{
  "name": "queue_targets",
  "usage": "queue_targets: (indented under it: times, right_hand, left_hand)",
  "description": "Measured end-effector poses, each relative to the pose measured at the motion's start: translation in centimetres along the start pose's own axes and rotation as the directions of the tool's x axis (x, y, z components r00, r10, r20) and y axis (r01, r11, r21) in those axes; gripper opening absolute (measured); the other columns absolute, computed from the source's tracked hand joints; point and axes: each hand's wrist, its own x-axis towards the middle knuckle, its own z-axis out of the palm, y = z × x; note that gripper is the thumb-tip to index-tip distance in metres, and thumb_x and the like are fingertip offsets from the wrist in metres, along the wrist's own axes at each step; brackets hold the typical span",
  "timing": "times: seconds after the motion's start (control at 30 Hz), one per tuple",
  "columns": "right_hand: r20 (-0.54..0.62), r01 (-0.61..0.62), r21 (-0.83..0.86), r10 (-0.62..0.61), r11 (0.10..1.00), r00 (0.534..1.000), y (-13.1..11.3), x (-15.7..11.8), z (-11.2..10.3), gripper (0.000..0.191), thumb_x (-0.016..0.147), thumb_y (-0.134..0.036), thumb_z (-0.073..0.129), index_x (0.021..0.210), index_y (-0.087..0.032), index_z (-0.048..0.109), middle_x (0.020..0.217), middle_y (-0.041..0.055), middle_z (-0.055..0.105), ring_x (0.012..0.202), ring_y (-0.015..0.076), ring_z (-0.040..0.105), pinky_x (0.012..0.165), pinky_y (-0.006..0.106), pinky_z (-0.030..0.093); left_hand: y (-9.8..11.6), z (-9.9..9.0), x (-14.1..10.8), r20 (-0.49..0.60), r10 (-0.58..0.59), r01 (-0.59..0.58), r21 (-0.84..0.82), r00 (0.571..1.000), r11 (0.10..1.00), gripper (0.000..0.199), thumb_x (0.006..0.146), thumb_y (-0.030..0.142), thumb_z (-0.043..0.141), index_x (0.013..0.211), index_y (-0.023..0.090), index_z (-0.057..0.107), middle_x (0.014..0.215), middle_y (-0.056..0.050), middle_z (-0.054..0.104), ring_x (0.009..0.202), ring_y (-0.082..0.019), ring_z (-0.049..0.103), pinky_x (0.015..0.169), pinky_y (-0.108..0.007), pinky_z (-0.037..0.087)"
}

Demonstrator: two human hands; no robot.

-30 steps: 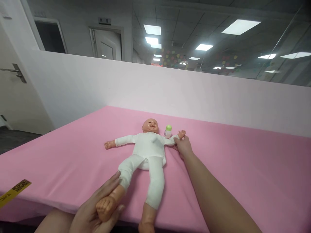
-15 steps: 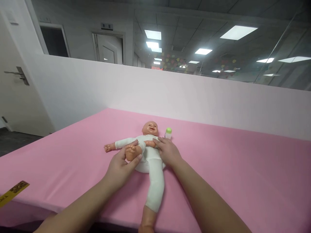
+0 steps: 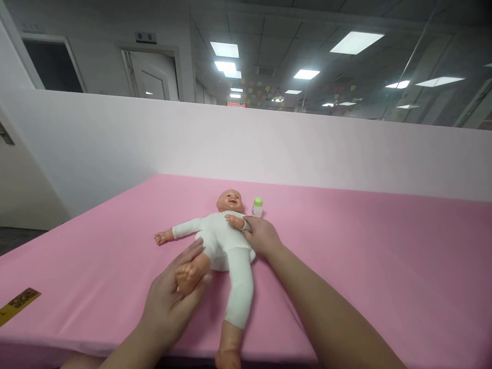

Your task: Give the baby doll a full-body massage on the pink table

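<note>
Pink cloth (image 3: pixel 357 266) lies beneath the doll (image 3: pixel 226 233), between both hands (image 3: pixel 169 297), which grip its foot and wrist.

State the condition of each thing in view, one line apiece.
Doll, on its back, one knee bent, the other leg extended.
Left hand, holding the doll's bent leg near the foot.
Right hand, closed on the doll's forearm.
Bottle, upright, green cap on.
Pink sheet, spread, lightly creased.
Ceiling lights, lit.
Door beyond the partition, seemingly ajar.
</note>
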Motion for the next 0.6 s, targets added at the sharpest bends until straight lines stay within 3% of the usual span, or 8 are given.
queue_targets:
  times: [0.13,0.2,0.3,0.47,0.6]
  right_hand:
    - [-0.157,-0.14,0.299,0.194,0.944,0.968,2.7,0.2,0.4,0.034,0.094,-0.038,0.07,0.127,-0.03,0.07,0.114,0.0014,0.077,0.1,0.0224,0.071,0.085,0.032,0.054]
    - [-0.19,-0.2,0.494,0.33,0.846,0.925,4.3,0.5,0.4,0.043,0.092,-0.036,0.07,0.133,-0.026,0.066,0.117,0.004,0.077,0.102,0.0224,0.073,0.088,0.034,0.057]
    - [-0.148,-0.275,0.694,0.506,0.665,0.85,6.3,1.0,0.0,0.056,0.09,-0.033,0.07,0.143,-0.022,0.057,0.111,0.0071,0.078,0.092,0.0234,0.076,0.082,0.036,0.063]
    - [-0.067,-0.381,0.802,0.703,0.46,0.708,8.6,1.2,-0.8,0.065,0.085,-0.024,0.074,0.146,-0.023,0.053,0.119,0.011,0.074,0.09,0.0241,0.077,0.072,0.034,0.067]
    - [0.008,-0.441,0.788,0.71,0.429,0.704,9.6,1.0,-0.7,0.053,0.079,-0.019,0.077,0.13,-0.015,0.062,0.104,0.0134,0.075,0.08,0.0246,0.076,0.062,0.032,0.067]
  left_hand:
    - [-1.6,-1.5,-4.3,-0.039,0.091,-0.087,0.095,0.995,0.992,0.066,0.092,0.047,0.067,0.152,0.024,0.054,0.153,-0.003,0.049,0.142,-0.015,0.056,0.12,-0.023,0.052]
    - [-2.5,-2.0,-5.7,-0.036,0.141,-0.135,0.139,0.989,0.981,0.065,0.091,0.045,0.069,0.151,0.024,0.055,0.152,-0.003,0.051,0.139,-0.015,0.058,0.117,-0.022,0.055]
    - [-3.4,-2.5,-6.7,-0.025,0.159,-0.152,0.184,0.987,0.971,0.063,0.088,0.045,0.072,0.146,0.023,0.06,0.148,-0.003,0.055,0.135,-0.016,0.061,0.113,-0.021,0.058]
    - [-3.8,-2.6,-6.7,-0.043,0.153,-0.142,0.189,0.987,0.972,0.064,0.086,0.05,0.074,0.142,0.022,0.063,0.144,-0.003,0.058,0.132,-0.016,0.064,0.111,-0.02,0.058]
    - [-3.5,-2.5,-6.6,-0.021,0.201,-0.191,0.215,0.979,0.958,0.061,0.086,0.049,0.074,0.139,0.022,0.065,0.144,-0.004,0.058,0.132,-0.015,0.064,0.111,-0.018,0.057]
